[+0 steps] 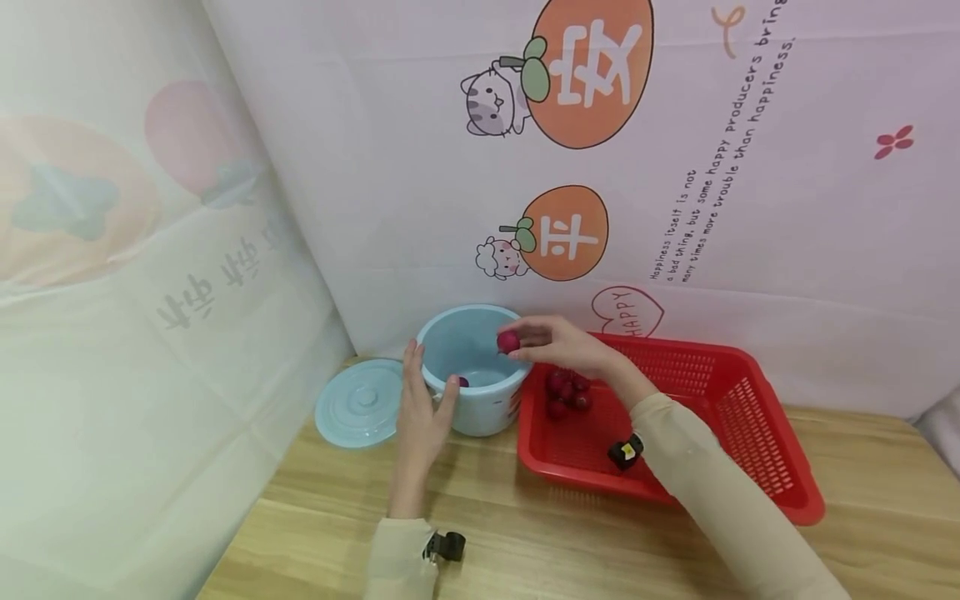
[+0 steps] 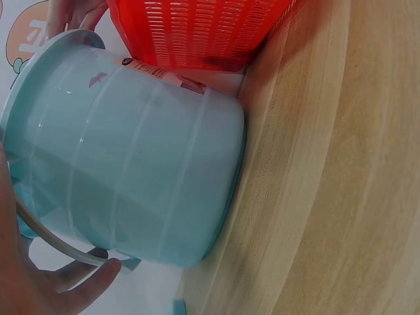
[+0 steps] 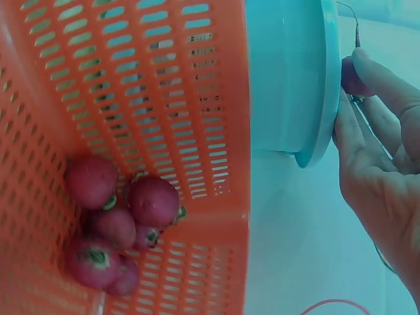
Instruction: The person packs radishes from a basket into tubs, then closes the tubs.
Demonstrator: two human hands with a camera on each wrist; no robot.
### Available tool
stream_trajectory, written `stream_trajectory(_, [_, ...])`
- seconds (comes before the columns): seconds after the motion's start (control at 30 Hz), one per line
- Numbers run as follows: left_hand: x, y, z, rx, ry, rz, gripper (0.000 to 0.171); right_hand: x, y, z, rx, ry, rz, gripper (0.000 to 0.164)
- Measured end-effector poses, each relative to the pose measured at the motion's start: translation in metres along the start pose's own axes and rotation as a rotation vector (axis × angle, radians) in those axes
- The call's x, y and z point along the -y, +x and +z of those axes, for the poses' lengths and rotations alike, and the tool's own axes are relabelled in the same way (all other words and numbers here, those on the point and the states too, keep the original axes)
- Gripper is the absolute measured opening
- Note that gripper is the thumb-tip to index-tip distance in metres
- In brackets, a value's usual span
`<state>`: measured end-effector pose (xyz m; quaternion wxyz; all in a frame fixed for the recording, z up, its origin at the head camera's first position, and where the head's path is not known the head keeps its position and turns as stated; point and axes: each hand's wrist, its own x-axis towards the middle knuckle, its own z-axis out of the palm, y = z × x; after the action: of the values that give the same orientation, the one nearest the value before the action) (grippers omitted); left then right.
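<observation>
A small red radish point(image 1: 507, 341) is pinched between the thumb and fingers of my right hand point(image 1: 558, 343), over the right rim of a light-blue bucket point(image 1: 487, 412). In the right wrist view its thin root point(image 3: 357, 33) points up. My left hand point(image 1: 423, 417) rests against the bucket's left side, fingers fairly straight, beside the handle point(image 2: 56, 243). Inside the bucket, part of another radish point(image 1: 463, 382) shows near the front wall. Several radishes point(image 3: 92, 259) lie clustered in the left end of a red plastic basket point(image 1: 780, 425), right of the bucket.
The round blue lid point(image 1: 360, 408) lies on the wooden table point(image 1: 495, 508), left of the bucket. A printed cloth point(image 1: 420, 167) hangs close behind the bucket and basket, with another cloth point(image 1: 112, 375) along the left side.
</observation>
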<state>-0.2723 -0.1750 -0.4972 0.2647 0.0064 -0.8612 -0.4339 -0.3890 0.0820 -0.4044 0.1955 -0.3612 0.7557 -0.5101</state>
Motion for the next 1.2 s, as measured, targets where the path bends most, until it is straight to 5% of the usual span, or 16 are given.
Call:
stream_trajectory(0.8, [-0.002,-0.001,0.001,-0.009,-0.011,0.025,0.081,0.027,0.015,-0.005,0.101,-0.192,0.101,0.042])
stream_trajectory(1.2, [-0.001,0.0,0.001,-0.009,-0.005,0.017,0.08,0.038,0.026,-0.005,0.2,-0.342,0.083,0.04])
